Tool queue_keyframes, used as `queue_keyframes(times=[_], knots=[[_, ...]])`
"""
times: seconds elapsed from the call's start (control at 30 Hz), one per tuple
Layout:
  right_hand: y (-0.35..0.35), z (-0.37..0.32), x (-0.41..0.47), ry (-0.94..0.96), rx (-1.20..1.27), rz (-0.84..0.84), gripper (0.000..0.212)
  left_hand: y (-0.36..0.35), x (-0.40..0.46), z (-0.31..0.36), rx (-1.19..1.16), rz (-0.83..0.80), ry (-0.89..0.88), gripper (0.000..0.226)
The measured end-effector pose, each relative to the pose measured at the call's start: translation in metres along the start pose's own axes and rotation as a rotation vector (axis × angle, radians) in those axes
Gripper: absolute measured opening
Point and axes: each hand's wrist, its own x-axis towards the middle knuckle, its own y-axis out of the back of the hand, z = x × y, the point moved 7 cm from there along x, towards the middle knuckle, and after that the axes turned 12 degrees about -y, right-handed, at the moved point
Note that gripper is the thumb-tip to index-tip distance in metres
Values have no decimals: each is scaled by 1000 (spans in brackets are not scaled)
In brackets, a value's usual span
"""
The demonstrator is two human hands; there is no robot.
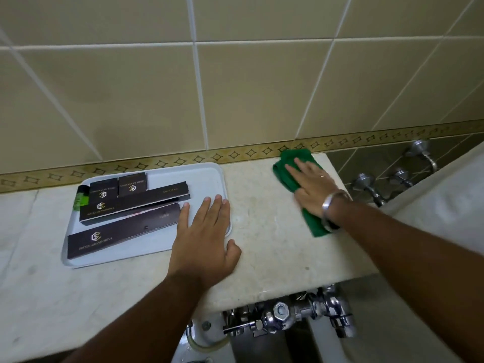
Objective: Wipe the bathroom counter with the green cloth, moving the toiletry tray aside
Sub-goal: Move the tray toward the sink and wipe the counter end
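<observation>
A pale grey toiletry tray (pixel 167 172) lies on the beige marble counter (pixel 264 226), left of centre, close to the wall. It holds several dark brown boxes (pixel 123 233) and a small green item (pixel 78 199). My left hand (pixel 203 239) rests flat on the tray's right edge, fingers spread, thumb on the counter. The green cloth (pixel 288 169) lies at the counter's far right corner. My right hand (pixel 313 186) presses flat on top of it, fingers extended; a metal bangle circles that wrist.
Beige wall tiles with a patterned border strip (pixel 235 154) run behind the counter. Chrome wall taps (pixel 372 188) stick out to the right beyond the counter's end. Chrome flush pipework (pixel 285 315) sits below the front edge.
</observation>
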Motion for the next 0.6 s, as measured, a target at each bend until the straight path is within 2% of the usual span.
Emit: queue_keyframes(times=[0.03, 0.1, 0.17, 0.2, 0.23, 0.27, 0.37, 0.43, 0.47, 0.53, 0.57, 0.6], knots=[[-6, -21, -5, 14, -12, 19, 68, 1, -1, 0, 10, 3, 2, 76], [-28, -55, -49, 285, -64, 54, 73, 2, -2, 0, 23, 6, 10, 76], [-47, -51, -114, 603, -63, -31, 79, 3, -1, 0, 16, 14, 11, 76], [-49, -35, -131, 692, -59, -97, 80, 2, -1, -1, 5, 16, 13, 77], [-45, -12, -130, 694, -63, -121, 80, 1, 0, -1, -5, 19, 13, 77], [-39, 13, -115, 610, -55, -121, 80, 0, 0, -2, -10, 19, 16, 77], [-4, 60, -32, 130, 15, -64, 69, -2, -1, -2, -2, 20, 14, 77], [1, 48, -2, -45, -15, -37, 62, -2, -1, -3, 0, 25, 15, 76], [-1, 31, -3, -51, -53, -3, 60, -2, 1, -4, 0, 27, 16, 76], [-18, -18, -47, 196, -129, 152, 59, -3, -1, -5, -5, 17, 13, 77], [-33, -42, -85, 352, -162, 159, 65, -3, -2, -5, -8, 17, 8, 78], [-46, -61, -126, 486, -134, 77, 72, -1, -3, -5, -23, 27, -1, 79]])
